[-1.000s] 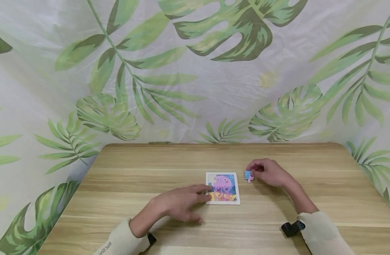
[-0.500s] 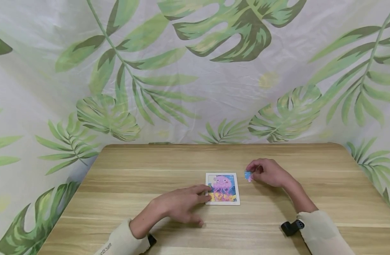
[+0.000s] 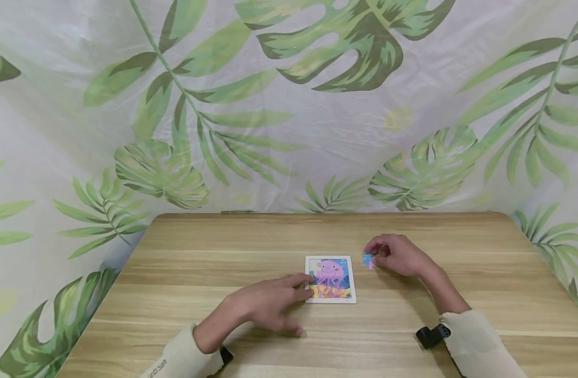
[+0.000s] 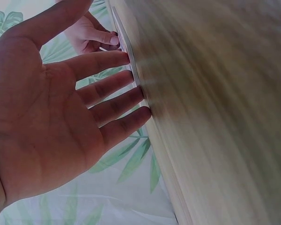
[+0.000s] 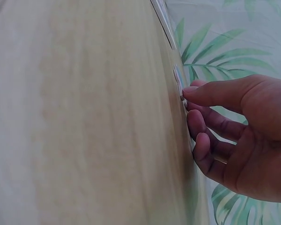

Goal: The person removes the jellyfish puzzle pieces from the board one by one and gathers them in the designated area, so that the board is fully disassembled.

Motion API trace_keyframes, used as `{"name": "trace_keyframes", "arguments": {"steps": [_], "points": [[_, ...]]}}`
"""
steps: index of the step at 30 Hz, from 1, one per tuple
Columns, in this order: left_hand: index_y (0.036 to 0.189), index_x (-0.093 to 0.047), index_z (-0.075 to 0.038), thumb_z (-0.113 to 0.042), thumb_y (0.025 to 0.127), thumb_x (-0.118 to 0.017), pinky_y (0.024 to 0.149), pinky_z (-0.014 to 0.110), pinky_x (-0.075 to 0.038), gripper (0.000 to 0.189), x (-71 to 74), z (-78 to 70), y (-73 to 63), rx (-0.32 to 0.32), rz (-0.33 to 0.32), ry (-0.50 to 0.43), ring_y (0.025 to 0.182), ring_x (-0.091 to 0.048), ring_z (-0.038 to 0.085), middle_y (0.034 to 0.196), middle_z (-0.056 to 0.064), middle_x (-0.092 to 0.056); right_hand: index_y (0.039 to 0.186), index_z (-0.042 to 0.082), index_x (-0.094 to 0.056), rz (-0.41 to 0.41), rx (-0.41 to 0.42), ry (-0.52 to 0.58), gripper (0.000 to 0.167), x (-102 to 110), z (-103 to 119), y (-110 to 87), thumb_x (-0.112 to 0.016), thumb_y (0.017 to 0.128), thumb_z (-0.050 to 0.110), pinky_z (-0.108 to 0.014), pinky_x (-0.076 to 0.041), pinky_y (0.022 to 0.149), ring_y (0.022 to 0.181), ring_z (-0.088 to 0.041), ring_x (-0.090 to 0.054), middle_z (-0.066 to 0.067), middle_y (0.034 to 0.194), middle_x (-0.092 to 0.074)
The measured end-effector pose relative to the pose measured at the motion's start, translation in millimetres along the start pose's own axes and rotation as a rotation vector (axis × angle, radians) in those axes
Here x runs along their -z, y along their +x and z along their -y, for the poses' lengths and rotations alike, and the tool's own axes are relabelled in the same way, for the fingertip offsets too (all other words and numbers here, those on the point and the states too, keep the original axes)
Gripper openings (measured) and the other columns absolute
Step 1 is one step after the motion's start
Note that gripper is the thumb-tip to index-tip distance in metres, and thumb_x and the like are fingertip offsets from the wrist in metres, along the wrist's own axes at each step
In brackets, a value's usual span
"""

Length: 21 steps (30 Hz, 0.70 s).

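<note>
A square jigsaw puzzle (image 3: 330, 278) with a white frame lies on the table, showing a pink jellyfish over yellow sand. Its upper left corner has a pale gap. My left hand (image 3: 272, 302) rests its straight fingertips on the puzzle's left edge; in the left wrist view the fingers (image 4: 117, 98) are spread. To the right of the frame my right hand (image 3: 397, 254) pinches a blue and pink puzzle piece (image 3: 368, 259) between thumb and forefinger, low at the tabletop. Part of the piece is hidden behind the fingers. In the right wrist view it shows edge-on as a thin piece (image 5: 179, 80).
The wooden table (image 3: 213, 236) has rounded far corners. Behind it hangs a pale curtain (image 3: 270, 157) printed with green leaves. A black wrist camera (image 3: 432, 336) sits at the right sleeve.
The puzzle piece in my right hand has turned slightly, and a bit less of it shows past the fingers. The left hand and the puzzle have stayed in place.
</note>
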<state>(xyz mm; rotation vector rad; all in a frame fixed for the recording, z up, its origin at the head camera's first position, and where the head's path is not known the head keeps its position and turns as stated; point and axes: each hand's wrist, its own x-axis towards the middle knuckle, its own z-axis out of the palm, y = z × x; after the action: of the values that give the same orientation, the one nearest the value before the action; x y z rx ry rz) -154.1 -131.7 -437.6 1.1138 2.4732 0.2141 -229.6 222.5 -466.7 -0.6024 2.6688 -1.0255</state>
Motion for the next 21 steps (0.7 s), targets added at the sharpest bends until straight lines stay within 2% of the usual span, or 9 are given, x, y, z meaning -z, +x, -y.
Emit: {"name": "trace_keyframes", "arguments": {"steps": [9,21], "points": [[0.159,-0.054,-0.014,-0.050,0.094,-0.080,0.127,0.037,-0.041,0.078,1.2,-0.4,-0.5,-0.001,0.001,-0.003,0.159,-0.040,0.021,0.172,0.002,-0.038,0.115,0.005,-0.078,-0.021,0.013,-0.037,0.023,-4.3,9.4,1.2,-0.077,0.093,0.001,-0.032,-0.057,0.082,0.095,-0.017,-0.068,-0.007,0.108,-0.077],[0.160,-0.053,-0.015,-0.050,0.094,-0.080,0.127,0.038,-0.041,0.079,-1.1,0.4,-0.1,0.005,-0.001,-0.014,0.158,-0.040,0.021,0.173,0.002,-0.037,0.115,0.005,-0.078,0.010,0.110,-0.008,0.023,-21.3,31.3,15.0,-0.075,0.093,0.000,-0.030,-0.057,0.082,0.095,-0.016,-0.068,-0.008,0.108,-0.077]]}}
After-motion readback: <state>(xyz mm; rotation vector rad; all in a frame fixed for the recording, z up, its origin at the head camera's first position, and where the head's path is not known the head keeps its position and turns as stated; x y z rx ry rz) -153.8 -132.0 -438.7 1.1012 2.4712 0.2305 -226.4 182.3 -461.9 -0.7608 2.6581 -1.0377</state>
